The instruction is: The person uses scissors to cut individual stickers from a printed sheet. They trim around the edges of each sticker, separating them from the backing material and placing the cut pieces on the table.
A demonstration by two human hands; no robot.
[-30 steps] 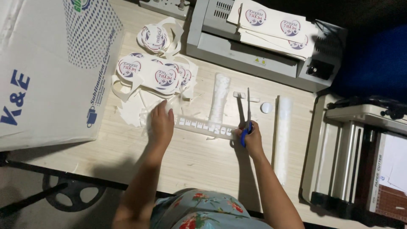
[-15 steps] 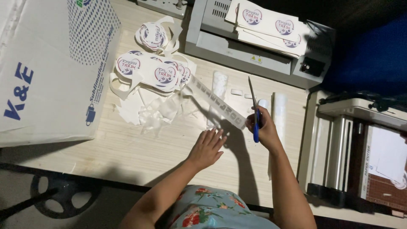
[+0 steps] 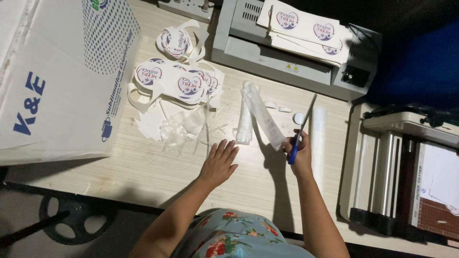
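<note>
A large cardboard box (image 3: 57, 81) is being carried on the left end of the wooden table (image 3: 143, 172), reaching to its left edge. Just right of it, a pile of round printed stickers (image 3: 179, 79) and white paper offcuts (image 3: 167, 126) is lying toward the far edge. The left hand (image 3: 219, 162) is being rested flat on the table near its near edge, fingers spread and pointing away from the person, with nothing held; half a second ago it was lying further right and lower, close beside the strip. A folded white strip (image 3: 244, 122) is lying just beyond it, pointing away from the person. The long laminated strip (image 3: 263, 117) is being held at its near end by the right hand (image 3: 299, 155); its long axis is running diagonally, from the hand up and left toward the far edge, its far end lifted near the laminator (image 3: 287, 57). A second ago it was lying flat across the table, from left to right, under both hands. The right hand is being kept closed around the blue handles of the scissors (image 3: 302, 126) as well, whose blades are shut and pointing up and slightly right toward the far edge. A stack of printed sheets (image 3: 306, 28) is resting on the laminator. At the right end a paper cutter (image 3: 406, 181) is standing
</note>
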